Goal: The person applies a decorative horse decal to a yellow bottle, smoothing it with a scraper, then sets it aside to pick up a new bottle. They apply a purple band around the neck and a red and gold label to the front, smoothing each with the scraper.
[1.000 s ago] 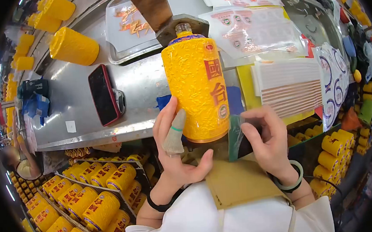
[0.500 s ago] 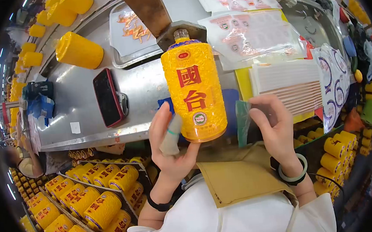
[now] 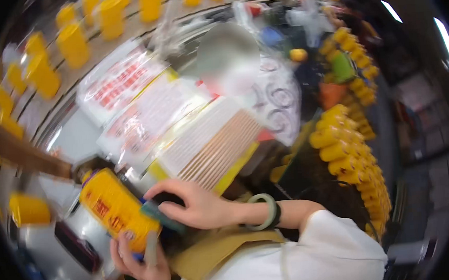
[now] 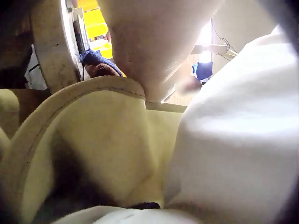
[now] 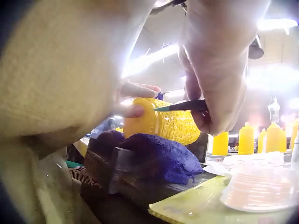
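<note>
A yellow embossed bottle (image 3: pixel 115 202) with red characters lies tilted in the head view, its neck at a dark metal holder (image 3: pixel 95 163). My left hand (image 3: pixel 142 263) rests with extended fingers at its base; a pale cover is on one finger. My right hand (image 3: pixel 195 204) pinches a flat dark-green scraper (image 3: pixel 163 217) beside the bottle's lower right side. The right wrist view shows the scraper (image 5: pixel 180 107) in front of the bottle (image 5: pixel 180 128), above a blue cloth (image 5: pixel 163 156). The left wrist view shows mostly bare skin (image 4: pixel 149 42) and an apron (image 4: pixel 103 140).
Sheets of striped strips (image 3: pixel 209 146) and printed plastic sheets (image 3: pixel 152 114) lie beyond my right hand. A phone (image 3: pixel 77 246) and another yellow container (image 3: pixel 30 209) are at the left. Yellow bottles (image 3: pixel 347 142) are stacked at the right. The head view is blurred.
The head view has swung right, shifting the bottle and hands toward lower left. My right hand and scraper are now closer to the bottle, whose characters face a different angle.
</note>
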Motion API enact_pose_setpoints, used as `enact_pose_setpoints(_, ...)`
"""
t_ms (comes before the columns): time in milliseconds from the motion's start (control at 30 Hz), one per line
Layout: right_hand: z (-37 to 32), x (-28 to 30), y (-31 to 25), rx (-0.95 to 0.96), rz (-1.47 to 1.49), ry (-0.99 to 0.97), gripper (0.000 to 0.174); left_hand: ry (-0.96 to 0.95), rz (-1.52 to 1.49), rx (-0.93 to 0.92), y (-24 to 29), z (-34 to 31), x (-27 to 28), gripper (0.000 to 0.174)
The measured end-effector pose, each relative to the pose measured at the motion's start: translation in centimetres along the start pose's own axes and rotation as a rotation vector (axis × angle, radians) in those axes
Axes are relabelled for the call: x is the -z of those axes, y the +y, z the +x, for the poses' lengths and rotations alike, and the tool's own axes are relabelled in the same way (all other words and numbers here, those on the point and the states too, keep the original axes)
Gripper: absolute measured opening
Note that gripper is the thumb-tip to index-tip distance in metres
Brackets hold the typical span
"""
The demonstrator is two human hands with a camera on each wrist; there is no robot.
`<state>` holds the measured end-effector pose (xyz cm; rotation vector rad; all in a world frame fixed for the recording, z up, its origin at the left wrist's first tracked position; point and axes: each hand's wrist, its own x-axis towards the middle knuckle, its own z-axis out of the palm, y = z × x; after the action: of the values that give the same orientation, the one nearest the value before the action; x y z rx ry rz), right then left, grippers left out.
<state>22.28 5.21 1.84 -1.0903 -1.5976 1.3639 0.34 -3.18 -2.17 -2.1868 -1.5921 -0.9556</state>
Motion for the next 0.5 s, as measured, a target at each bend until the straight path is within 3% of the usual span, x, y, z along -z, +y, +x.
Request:
enact_pose_setpoints(33, 0.1, 0.0, 0.0, 0.044, -0.03, 0.024, 0.032, 0.003, -0.022, 0.033, -0.1, -0.3, 0.3, 0.03)
enact_pose_setpoints(67, 0.3, 0.1, -0.1, 0.089, -0.042, 0.026, 0.033, -0.053, -0.066, 0.02, -1.0, -1.1, 0.9, 0.048)
enact_pose_setpoints(133, 1.0, 0.7, -0.8, 0.145, -0.067, 0.023, 0.035, 0.167, -0.064, -0.021, 0.6, 1.6, 1.2, 0.038)
enact_pose_setpoints(267, 2.3, 0.2, -1.7, 0.331, -0.124, -0.041, 0.044, 0.241, -0.128, 0.116, 0.7, 0.4, 0.2, 0.037)
enact_pose_setpoints(333, 2.9, -0.5, -2.4, 0.312, -0.16, -0.097, 0.044, 0.263, -0.151, 0.191, 0.5, 0.0, -0.1, 0.04)
enact_pose_setpoints(400, 3.4, -1.3, -3.5, 0.41, -0.233, -0.272, 0.041, 0.263, -0.208, 0.288, 0.4, -0.4, -0.9, 0.043)
enact_pose_setpoints(467, 3.5, -1.8, -3.4, 0.429, -0.283, -0.288, 0.036, 0.165, -0.693, 0.705, 0.4, -1.1, -1.8, 0.068)
enact_pose_setpoints(500, 3.9, -1.6, -3.3, 0.52, -0.402, -0.218, 0.033, 0.046, -0.634, 0.623, -1.4, -2.5, -2.7, 0.09)
